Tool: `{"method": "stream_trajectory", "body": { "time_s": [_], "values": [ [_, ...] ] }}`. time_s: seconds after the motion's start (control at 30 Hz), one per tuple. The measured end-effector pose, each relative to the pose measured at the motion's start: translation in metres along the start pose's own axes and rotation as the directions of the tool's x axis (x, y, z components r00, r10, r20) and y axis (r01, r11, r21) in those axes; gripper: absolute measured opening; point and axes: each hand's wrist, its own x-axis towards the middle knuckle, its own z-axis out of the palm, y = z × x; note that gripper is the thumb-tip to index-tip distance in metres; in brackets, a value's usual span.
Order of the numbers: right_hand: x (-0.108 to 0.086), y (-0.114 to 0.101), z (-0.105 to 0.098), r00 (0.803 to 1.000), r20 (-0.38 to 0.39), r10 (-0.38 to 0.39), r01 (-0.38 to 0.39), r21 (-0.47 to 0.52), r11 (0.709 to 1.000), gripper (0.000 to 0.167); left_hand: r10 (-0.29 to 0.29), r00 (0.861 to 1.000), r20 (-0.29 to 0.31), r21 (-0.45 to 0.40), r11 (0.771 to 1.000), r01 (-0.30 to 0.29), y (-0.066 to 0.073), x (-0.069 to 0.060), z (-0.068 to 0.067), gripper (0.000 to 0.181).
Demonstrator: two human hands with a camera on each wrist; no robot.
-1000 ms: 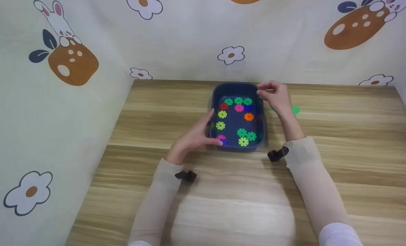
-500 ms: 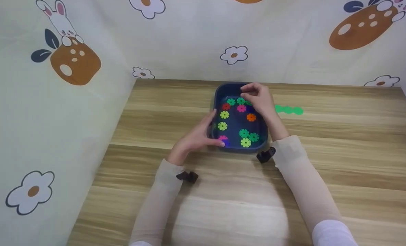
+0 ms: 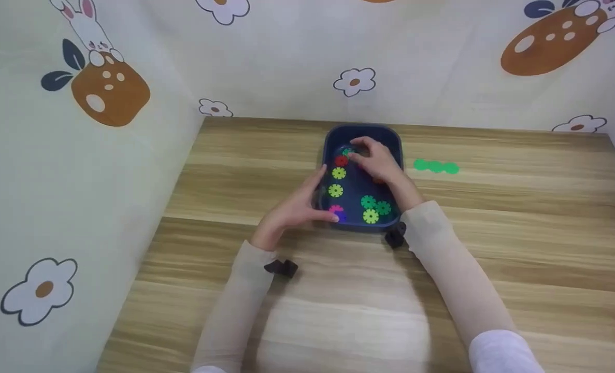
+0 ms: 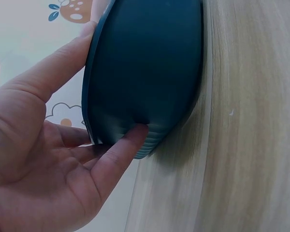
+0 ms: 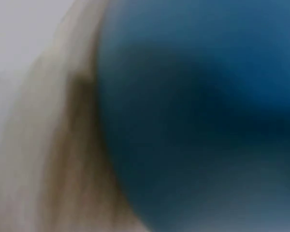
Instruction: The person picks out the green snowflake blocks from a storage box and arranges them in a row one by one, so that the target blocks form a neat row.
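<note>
A dark blue plastic bin (image 3: 361,226) holds several small notched plastic discs in various colours, including a red disc (image 3: 341,160) and a yellow-green disc (image 3: 339,173). My left hand (image 3: 299,206) grips the bin at its near left corner; in the left wrist view, digits of the left hand (image 4: 53,164) touch its rim and outer wall. Inside the bin's far part is my right hand (image 3: 380,160), thumb and index finger spread apart beside a green disc (image 3: 346,152). That hand covers other discs. The right wrist view is filled by the blurred bin wall (image 5: 198,121).
Right of the bin, three overlapping green discs (image 3: 436,166) lie in a row on the wood-grain table (image 3: 519,217). A printed cloth (image 3: 286,62) rises behind the table and along its left side.
My right hand has moved left from the bin's right rim to its inside, uncovering the green row on the table. My left hand keeps its place on the bin.
</note>
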Motion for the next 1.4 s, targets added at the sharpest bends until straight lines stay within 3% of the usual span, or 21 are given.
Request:
{"method": "stream_trajectory", "body": {
  "time_s": [0.1, 0.17, 0.3, 0.5, 0.63, 0.83, 1.0, 1.17, 1.4],
  "values": [
    [0.001, 0.000, 0.002, 0.996, 0.084, 0.023, -0.017, -0.069, 0.997, 0.050, -0.001, 1.000, 0.006, -0.004, 1.000, 0.001, 0.000, -0.001, -0.002, 0.115],
    [0.000, -0.001, 0.003, 0.995, 0.099, 0.021, -0.012, -0.084, 0.996, 0.048, -0.004, 1.000, 0.011, -0.010, 1.000, 0.004, 0.000, -0.001, -0.002, 0.114],
    [0.000, -0.001, 0.005, 0.996, 0.091, -0.010, 0.017, -0.082, 0.997, 0.039, -0.008, 1.000, 0.011, -0.012, 1.000, 0.008, 0.000, -0.001, -0.002, 0.115],
    [-0.002, -0.001, 0.007, 0.995, 0.103, 0.003, -0.002, -0.017, 1.000, 0.030, -0.004, 1.000, 0.012, -0.007, 1.000, 0.004, -0.001, -0.001, -0.002, 0.116],
    [-0.001, 0.000, 0.006, 0.995, 0.088, -0.042, 0.045, -0.025, 0.999, 0.029, -0.004, 1.000, 0.010, -0.006, 1.000, 0.004, -0.002, -0.001, -0.002, 0.116],
    [0.000, 0.001, 0.008, 0.990, 0.132, -0.042, 0.066, -0.183, 0.981, 0.040, -0.008, 1.000, 0.007, 0.001, 1.000, 0.008, -0.001, -0.001, -0.002, 0.115],
    [0.001, 0.001, 0.010, 0.985, 0.158, -0.064, 0.105, -0.271, 0.957, 0.036, 0.004, 1.000, 0.009, 0.022, 1.000, -0.004, -0.001, -0.001, -0.002, 0.115],
    [0.000, 0.000, 0.012, 0.981, 0.179, -0.073, 0.122, -0.279, 0.952, 0.028, 0.010, 1.000, 0.008, 0.030, 1.000, -0.010, -0.002, 0.000, -0.002, 0.115],
    [-0.001, 0.001, 0.011, 0.979, 0.197, -0.054, 0.097, -0.215, 0.972, 0.028, 0.007, 1.000, 0.006, 0.027, 1.000, -0.007, -0.002, 0.001, 0.000, 0.116]
  ]
}}
